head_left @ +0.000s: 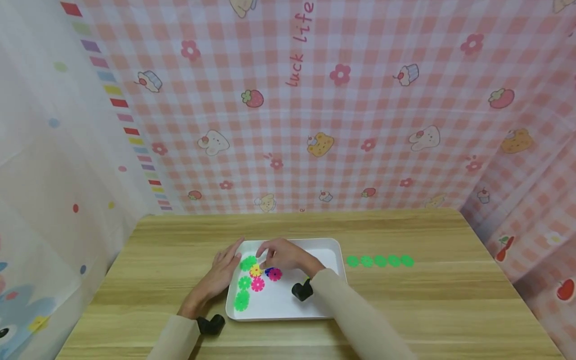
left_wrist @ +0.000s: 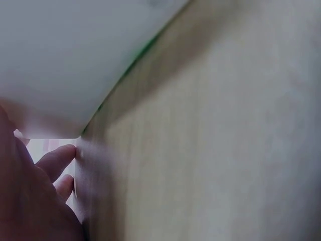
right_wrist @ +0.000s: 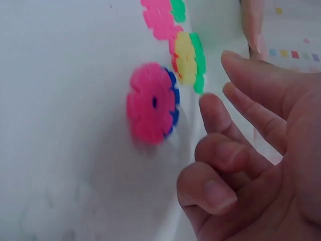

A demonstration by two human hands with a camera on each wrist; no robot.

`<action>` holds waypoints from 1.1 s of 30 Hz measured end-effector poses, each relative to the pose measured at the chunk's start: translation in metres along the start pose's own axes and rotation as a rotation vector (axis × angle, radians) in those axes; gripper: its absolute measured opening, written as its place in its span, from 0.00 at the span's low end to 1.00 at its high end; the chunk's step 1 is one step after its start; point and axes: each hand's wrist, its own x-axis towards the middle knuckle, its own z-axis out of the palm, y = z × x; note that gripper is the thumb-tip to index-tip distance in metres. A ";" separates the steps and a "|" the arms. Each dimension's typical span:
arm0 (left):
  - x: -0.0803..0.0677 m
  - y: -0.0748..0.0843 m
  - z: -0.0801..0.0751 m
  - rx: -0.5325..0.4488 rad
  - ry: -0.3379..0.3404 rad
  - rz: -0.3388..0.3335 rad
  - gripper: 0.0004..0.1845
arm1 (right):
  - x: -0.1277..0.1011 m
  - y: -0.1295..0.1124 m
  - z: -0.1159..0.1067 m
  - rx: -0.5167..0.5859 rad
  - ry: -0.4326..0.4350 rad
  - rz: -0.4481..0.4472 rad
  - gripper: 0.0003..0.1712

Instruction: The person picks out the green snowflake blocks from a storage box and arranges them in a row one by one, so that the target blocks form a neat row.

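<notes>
Tray (head_left: 279,309) on table (head_left: 441,305); cloth (head_left: 315,115) behind. Loose discs (head_left: 258,284) inside, gathered toward tray's left, some overlapping. Row of five discs (head_left: 380,261) on table, just right of tray. Left hand (head_left: 223,270) at tray's left edge; right hand (head_left: 284,253) over tray, near loose discs.

Head view: soft, even, dullish light; we note the side curtain (head_left: 535,190) darker at 3 o'clock, outer edges stretched. Left wrist: dim, hazy; table (left_wrist: 210,160) out of focus, shadow of the tray (left_wrist: 60,60) banding it from 9 to 1 o'clock. Right wrist: paler; we find the pink disc (right_wrist: 143,103) blurred.
</notes>
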 end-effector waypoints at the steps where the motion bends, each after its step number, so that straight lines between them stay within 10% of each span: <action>1: 0.000 0.000 0.000 0.003 0.000 0.003 0.29 | 0.002 -0.001 0.003 -0.005 0.003 0.010 0.14; 33: -0.001 0.002 -0.001 0.021 0.006 0.029 0.29 | 0.023 -0.009 0.037 -0.107 0.145 0.095 0.18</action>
